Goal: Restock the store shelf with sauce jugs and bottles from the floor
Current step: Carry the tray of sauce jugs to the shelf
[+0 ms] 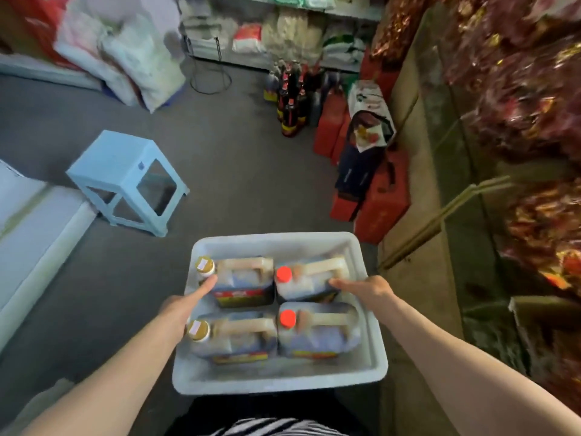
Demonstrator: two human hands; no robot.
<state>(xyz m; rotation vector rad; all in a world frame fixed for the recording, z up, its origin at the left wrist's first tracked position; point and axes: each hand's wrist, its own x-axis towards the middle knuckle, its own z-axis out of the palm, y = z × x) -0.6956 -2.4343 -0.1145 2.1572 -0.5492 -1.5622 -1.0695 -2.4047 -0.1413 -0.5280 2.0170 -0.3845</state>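
Observation:
I carry a white plastic tub [276, 381] at waist height in front of me. It holds several sauce jugs with handles: two yellow-capped jugs [242, 278] on the left and two red-capped jugs [317, 333] on the right. My left hand [182, 305] grips the tub's left rim, thumb pointing inward beside the far yellow cap. My right hand [367, 291] grips the right rim, its fingers over the edge against the far red-capped jug. A cluster of dark sauce bottles [290, 99] with red caps stands on the floor ahead.
A pale blue plastic stool [125, 180] stands on the grey floor to the left. Red cartons [382, 209] and a bag [371, 121] line the base of the right-hand shelf [440, 146], which is packed with red-gold goods. White sacks [125, 58] lean at the back left.

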